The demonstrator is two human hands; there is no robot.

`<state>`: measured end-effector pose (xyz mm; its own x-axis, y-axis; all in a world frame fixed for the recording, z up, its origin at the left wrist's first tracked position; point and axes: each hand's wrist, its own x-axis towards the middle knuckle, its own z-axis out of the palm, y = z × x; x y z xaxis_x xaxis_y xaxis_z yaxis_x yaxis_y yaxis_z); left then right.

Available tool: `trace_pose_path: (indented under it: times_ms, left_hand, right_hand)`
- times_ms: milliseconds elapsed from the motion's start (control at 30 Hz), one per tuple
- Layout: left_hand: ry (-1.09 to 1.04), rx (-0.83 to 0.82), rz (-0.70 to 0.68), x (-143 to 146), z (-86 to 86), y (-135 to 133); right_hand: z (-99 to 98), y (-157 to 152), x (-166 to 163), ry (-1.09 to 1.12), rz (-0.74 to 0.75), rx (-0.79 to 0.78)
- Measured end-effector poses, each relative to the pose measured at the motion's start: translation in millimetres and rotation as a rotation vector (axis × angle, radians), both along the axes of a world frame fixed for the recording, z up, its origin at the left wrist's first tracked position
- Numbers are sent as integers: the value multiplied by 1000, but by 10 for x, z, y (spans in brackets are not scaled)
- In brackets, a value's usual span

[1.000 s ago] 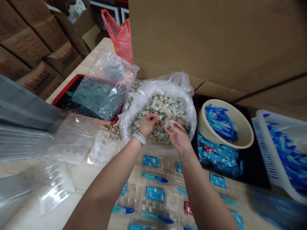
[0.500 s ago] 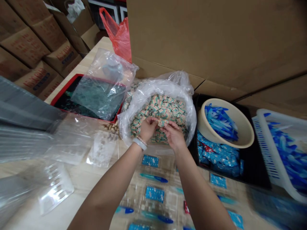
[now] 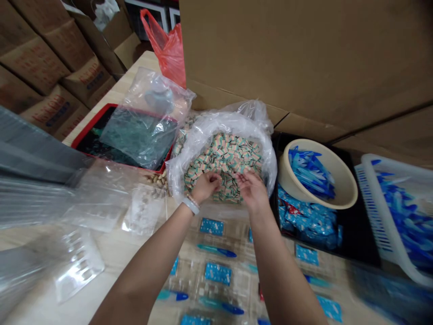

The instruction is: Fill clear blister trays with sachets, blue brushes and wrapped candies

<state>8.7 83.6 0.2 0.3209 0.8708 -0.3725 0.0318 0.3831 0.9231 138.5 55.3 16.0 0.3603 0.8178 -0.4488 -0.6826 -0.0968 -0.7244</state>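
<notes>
Lower carton point(image 3: 69, 124), upper left of the frame: one line of large red letters point(image 3: 50, 108) is printed on the side, with a dark blue band point(image 3: 58, 113) set beneath; the letters are blurred and cannot be spelled out with certainty.
Neighbouring carton point(image 3: 101, 85), to its right: a similar red line over a blue band is carried, likewise unreadable.
Upper carton point(image 3: 34, 58), far upper left: rows of smaller red characters are shown, too soft to be read.
Blue packets point(image 3: 218, 273), lower centre: pale marks are borne; words cannot be told from pattern.
Pink-and-green pieces point(image 3: 233, 149), centre: any wording is too small to be read.
</notes>
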Motion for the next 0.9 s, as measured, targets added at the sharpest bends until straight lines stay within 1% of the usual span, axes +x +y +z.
trace_pose_path:
  times_ms: [67, 133, 167, 233, 300, 367, 467, 567, 600, 633, 700, 767, 800, 833, 900]
  left_hand:
    - [-20, -35, 57, 4, -35, -14]
    - [-33, -51, 115, 38, -62, -30]
    - [-44, -62, 138, 61, -72, -39]
    - [-104, -104, 178, 104, -82, -61]
    - [-208, -149, 202, 123, -80, -87]
    - [-307, -179, 204, 112, -65, -107]
    - [-393, -234, 159, 65, -37, -112]
    - [-390, -274, 139, 33, -29, -101]
    - [-352, -246, 139, 30, -30, -98]
    - [-289, -184, 136, 30, -32, -97]
    - [-99, 29, 135, 32, -33, -92]
    - [107, 250, 154, 28, -34, -79]
    - [183, 314, 167, 22, -36, -67]
    - [230, 338, 183, 14, -39, -51]
    - [238, 284, 209, 0, -54, -14]
  right_hand:
    - [14, -38, -12, -53, 86, 13]
    - [1, -91, -78, -140, 197, -3]
    - [-18, -117, -121, -178, 227, -13]
    - [-70, -153, -195, -234, 224, -21]
    - [-122, -165, -235, -276, 191, -26]
    - [-156, -158, -242, -299, 159, -35]
    - [-157, -145, -222, -262, 147, -42]
    - [-138, -157, -202, -160, 182, -66]
    - [-137, -167, -197, -127, 198, -77]
    - [-141, -176, -192, -99, 215, -87]
    - [-161, -183, -182, -65, 247, -98]
    - [-187, -157, -162, -106, 244, -104]
    - [-197, -125, -148, -180, 209, -106]
    - [-204, -81, -132, -290, 155, -104]
    - [-203, 32, -102, -562, 60, -72]
